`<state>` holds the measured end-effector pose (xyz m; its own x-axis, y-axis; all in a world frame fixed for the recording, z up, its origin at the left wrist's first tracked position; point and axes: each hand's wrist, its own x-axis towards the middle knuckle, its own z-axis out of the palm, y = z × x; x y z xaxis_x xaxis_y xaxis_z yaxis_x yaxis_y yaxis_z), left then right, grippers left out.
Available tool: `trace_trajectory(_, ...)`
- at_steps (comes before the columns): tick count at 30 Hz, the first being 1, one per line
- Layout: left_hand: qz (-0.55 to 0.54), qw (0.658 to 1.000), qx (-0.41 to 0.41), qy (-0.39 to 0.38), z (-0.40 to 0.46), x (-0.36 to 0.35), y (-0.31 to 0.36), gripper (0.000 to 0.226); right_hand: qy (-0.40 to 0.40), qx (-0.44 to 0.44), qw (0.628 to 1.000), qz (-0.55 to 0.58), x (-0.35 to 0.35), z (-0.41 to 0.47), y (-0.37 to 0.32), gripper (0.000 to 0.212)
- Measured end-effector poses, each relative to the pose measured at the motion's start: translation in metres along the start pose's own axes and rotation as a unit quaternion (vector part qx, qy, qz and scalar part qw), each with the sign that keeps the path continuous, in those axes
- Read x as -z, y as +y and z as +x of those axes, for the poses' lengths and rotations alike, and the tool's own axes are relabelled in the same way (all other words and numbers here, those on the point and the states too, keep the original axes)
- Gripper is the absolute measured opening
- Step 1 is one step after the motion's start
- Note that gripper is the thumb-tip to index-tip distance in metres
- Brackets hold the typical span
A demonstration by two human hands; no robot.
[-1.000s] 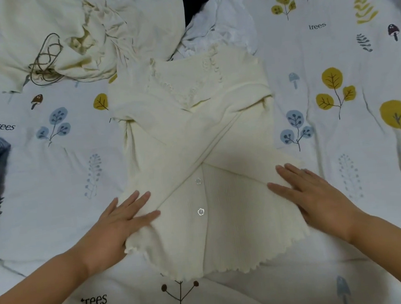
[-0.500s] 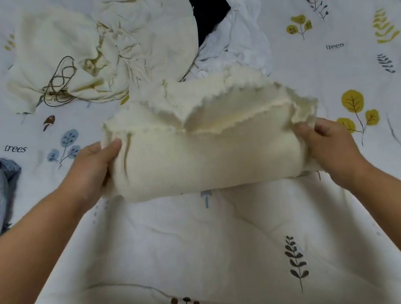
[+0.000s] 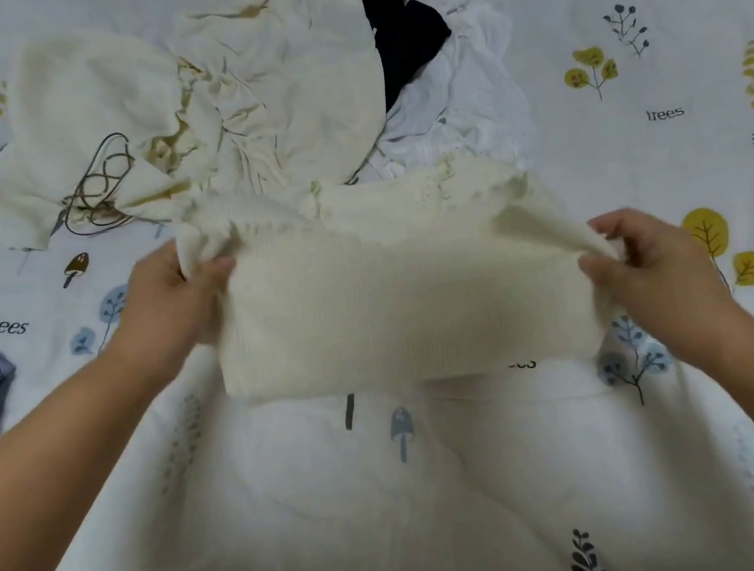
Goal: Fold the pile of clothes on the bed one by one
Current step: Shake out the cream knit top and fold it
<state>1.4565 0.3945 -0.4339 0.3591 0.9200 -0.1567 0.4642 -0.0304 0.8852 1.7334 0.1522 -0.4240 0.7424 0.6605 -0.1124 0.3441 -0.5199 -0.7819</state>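
Gripping the folded cream ribbed knit cardigan (image 3: 395, 302) at its two upper corners: left hand (image 3: 169, 300) with fingers pinching the left edge, right hand (image 3: 654, 263) pinching the right. Lying on the white tree-printed bed sheet (image 3: 386, 491). Beyond, crumpled cream (image 3: 192, 105), black (image 3: 407, 43) and white garments (image 3: 473, 110) piled.

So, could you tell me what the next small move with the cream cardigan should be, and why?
Probably lay the lifted hem flat over the collar. The left hand and right hand each pinch an edge of the cream cardigan, folded up but not yet pressed down.
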Motion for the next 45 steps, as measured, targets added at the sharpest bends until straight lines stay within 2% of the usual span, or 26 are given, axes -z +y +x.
trace_trajectory(2,-0.041,0.998,-0.001,0.04,0.026,-0.005,0.012,0.017,0.045,0.003,0.998,0.04,-0.005,0.023,-0.005,0.027)
trace_trajectory(4,-0.042,0.997,0.024,0.066,0.05,-0.017,0.014,0.025,0.074,-0.023,0.997,0.022,-0.019,0.044,-0.007,0.022)
trace_trajectory(7,0.148,0.981,0.09,0.088,0.066,-0.037,0.002,0.059,0.071,-0.087,0.98,-0.165,-0.044,0.062,-0.004,0.065)
trace_trajectory(8,0.221,0.969,0.068,0.084,0.061,-0.042,-0.001,0.066,0.074,-0.073,0.97,-0.221,-0.053,0.06,-0.006,0.072)
trace_trajectory(9,0.279,0.957,0.008,0.075,0.052,-0.045,-0.005,0.069,0.072,-0.036,0.963,-0.257,-0.062,0.054,-0.008,0.075)
trace_trajectory(11,0.364,0.92,-0.147,0.005,0.027,-0.054,-0.02,0.067,0.013,0.057,0.946,-0.32,-0.08,0.038,-0.003,0.074)
trace_trajectory(12,0.407,0.891,-0.191,-0.06,0.014,-0.056,-0.027,0.068,-0.043,0.094,0.927,-0.361,-0.087,0.029,0.003,0.073)
trace_trajectory(15,0.527,0.781,-0.227,-0.249,-0.01,-0.055,-0.052,0.093,-0.188,0.13,0.871,-0.434,-0.095,0.011,0.027,0.071)
trace_trajectory(16,0.531,0.77,-0.228,-0.272,-0.012,-0.051,-0.06,0.094,-0.207,0.127,0.865,-0.439,-0.092,0.009,0.032,0.076)
trace_trajectory(19,0.518,0.764,-0.25,-0.291,-0.013,-0.04,-0.066,0.096,-0.235,0.144,0.834,-0.478,-0.082,0.004,0.039,0.103)
trace_trajectory(21,0.534,0.742,-0.283,-0.29,-0.017,-0.037,-0.063,0.097,-0.239,0.16,0.806,-0.517,-0.079,0.001,0.038,0.11)
trace_trajectory(24,0.568,0.727,-0.274,-0.274,-0.016,-0.039,-0.057,0.093,-0.235,0.172,0.804,-0.518,-0.079,0.004,0.026,0.087)
trace_trajectory(28,0.544,0.749,-0.257,-0.277,-0.016,-0.036,-0.036,0.078,-0.23,0.179,0.811,-0.507,-0.07,0.007,-0.001,0.066)
trace_trajectory(30,0.519,0.764,-0.257,-0.286,-0.029,-0.021,-0.031,0.085,-0.235,0.18,0.819,-0.491,-0.058,-0.009,-0.009,0.063)
trace_trajectory(31,0.501,0.767,-0.284,-0.282,-0.039,-0.012,-0.031,0.092,-0.244,0.184,0.815,-0.493,-0.052,-0.024,-0.01,0.063)
trace_trajectory(33,0.518,0.723,-0.342,-0.303,-0.068,0.004,-0.03,0.107,-0.254,0.219,0.8,-0.497,-0.045,-0.059,-0.006,0.077)
trace_trajectory(34,0.527,0.701,-0.361,-0.318,-0.084,0.01,-0.032,0.111,-0.253,0.223,0.805,-0.487,-0.043,-0.077,-0.002,0.085)
trace_trajectory(36,0.549,0.671,-0.335,-0.369,-0.112,0.017,-0.046,0.112,-0.25,0.233,0.816,-0.467,-0.042,-0.108,0.012,0.084)
trace_trajectory(38,0.564,0.662,-0.266,-0.416,-0.124,0.013,-0.043,0.103,-0.291,0.189,0.806,-0.48,-0.048,-0.126,0.017,0.087)
trace_trajectory(39,0.549,0.677,-0.238,-0.429,-0.123,0.009,-0.04,0.09,-0.322,0.16,0.799,-0.481,-0.051,-0.127,0.011,0.095)
trace_trajectory(40,0.514,0.717,-0.212,-0.421,-0.118,0.005,-0.037,0.074,-0.355,0.124,0.793,-0.479,-0.053,-0.126,0.007,0.101)
trace_trajectory(41,0.465,0.771,-0.19,-0.39,-0.112,-0.002,-0.032,0.062,-0.368,0.108,0.791,-0.476,-0.054,-0.124,0.005,0.097)
trace_trajectory(42,0.411,0.828,-0.189,-0.331,-0.103,-0.009,-0.028,0.054,-0.361,0.107,0.811,-0.448,-0.054,-0.119,0.0,0.082)
trace_trajectory(43,0.371,0.874,-0.198,-0.243,-0.091,-0.018,-0.022,0.046,-0.316,0.116,0.85,-0.406,-0.055,-0.112,-0.001,0.066)
trace_trajectory(45,0.36,0.907,-0.191,-0.102,-0.063,-0.039,-0.008,0.032,-0.143,0.132,0.92,-0.34,-0.056,-0.09,0.0,0.046)
